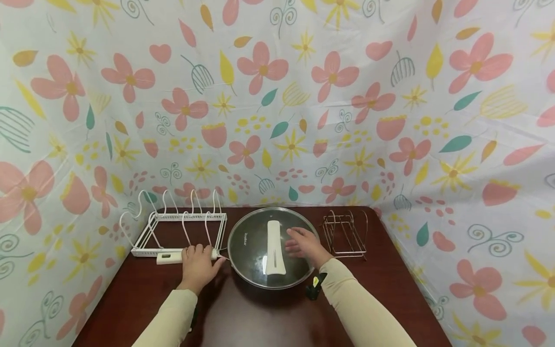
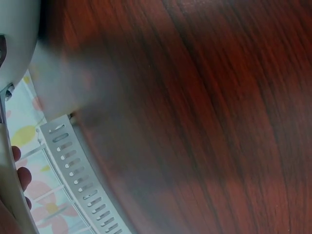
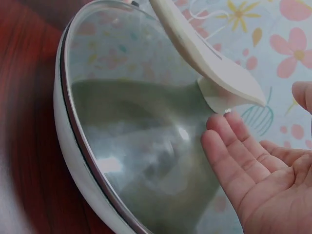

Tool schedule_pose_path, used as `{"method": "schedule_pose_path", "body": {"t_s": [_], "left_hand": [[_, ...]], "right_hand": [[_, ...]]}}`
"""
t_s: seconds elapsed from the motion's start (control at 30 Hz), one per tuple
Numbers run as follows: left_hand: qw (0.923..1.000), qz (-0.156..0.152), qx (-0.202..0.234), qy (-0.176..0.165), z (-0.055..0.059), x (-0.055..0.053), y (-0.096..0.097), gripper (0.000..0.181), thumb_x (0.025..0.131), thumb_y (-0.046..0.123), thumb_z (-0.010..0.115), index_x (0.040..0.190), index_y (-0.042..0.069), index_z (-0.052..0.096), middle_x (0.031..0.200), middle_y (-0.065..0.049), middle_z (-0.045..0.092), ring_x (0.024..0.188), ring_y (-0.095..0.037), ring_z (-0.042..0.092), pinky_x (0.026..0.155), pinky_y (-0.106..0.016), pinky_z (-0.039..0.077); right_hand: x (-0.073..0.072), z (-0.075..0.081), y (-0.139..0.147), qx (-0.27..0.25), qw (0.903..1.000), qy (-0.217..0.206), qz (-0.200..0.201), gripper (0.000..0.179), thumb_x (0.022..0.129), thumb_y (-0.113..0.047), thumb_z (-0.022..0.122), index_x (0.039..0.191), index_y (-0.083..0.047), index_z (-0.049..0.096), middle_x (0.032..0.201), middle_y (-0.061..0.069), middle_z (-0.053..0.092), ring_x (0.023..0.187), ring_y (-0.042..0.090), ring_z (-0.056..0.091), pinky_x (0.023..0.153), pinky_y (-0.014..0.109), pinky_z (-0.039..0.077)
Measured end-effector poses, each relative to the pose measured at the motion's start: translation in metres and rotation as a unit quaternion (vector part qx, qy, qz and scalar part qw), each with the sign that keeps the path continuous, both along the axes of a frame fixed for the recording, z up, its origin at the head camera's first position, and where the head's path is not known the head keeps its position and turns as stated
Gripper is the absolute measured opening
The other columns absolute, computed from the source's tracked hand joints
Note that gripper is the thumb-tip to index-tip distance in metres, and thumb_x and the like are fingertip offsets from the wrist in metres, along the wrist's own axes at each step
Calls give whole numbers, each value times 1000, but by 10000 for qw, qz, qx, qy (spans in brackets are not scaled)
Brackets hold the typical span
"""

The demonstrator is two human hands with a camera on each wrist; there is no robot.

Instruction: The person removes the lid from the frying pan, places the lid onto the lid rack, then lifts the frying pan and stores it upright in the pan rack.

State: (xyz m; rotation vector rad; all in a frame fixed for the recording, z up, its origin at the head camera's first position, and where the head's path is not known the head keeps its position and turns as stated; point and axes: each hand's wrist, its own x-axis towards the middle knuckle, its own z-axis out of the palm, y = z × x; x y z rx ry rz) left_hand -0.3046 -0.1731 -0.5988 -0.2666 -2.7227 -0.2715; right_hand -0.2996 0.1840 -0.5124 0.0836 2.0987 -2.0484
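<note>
A pan (image 3: pixel 73 161) with a white outer wall stands on the table, covered by a glass lid (image 1: pixel 247 255) with a metal rim. Along the lid's middle runs a long cream handle (image 1: pixel 274 246). My left hand (image 1: pixel 198 267) grips the pan's cream side handle (image 1: pixel 169 258); in the left wrist view its fingertips (image 2: pixel 23 178) show around that handle's edge. Over the lid's right half is my right hand (image 1: pixel 305 246), fingers extended and thumb apart, holding nothing. In the right wrist view its fingertips (image 3: pixel 214 122) are close beside the end of the lid handle.
Behind the left hand, a white wire rack (image 1: pixel 160 217) with upright loops stands on the dark wooden table (image 1: pixel 260 323). A smaller metal wire rack (image 1: pixel 347 236) stands to the right of the pan. Flower-patterned cloth (image 1: pixel 277 120) hangs around the back and sides.
</note>
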Motion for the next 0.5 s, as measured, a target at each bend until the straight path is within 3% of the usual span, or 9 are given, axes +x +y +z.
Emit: {"method": "schedule_pose_path", "body": {"t_s": [0.23,0.5], "left_hand": [[9998,69,-134,-131,0,-1,3,63,90,62,64,115,4,66,103,-17,57,108,-43,47,102,-62,26],[9997,127,-153,-164,3,1,4,61,90,60,66,113,3,65,103,-18,56,110,-45,46,105,-64,24]], "right_hand": [[-5,-5,-13,112,9995,-296,16,58,104,-31,55,146,7,41,97,25,69,78,25,71,75,43,60],[-6,-15,-27,366,9987,-359,-38,62,103,-40,56,147,2,44,101,22,67,80,26,70,71,42,59]]}}
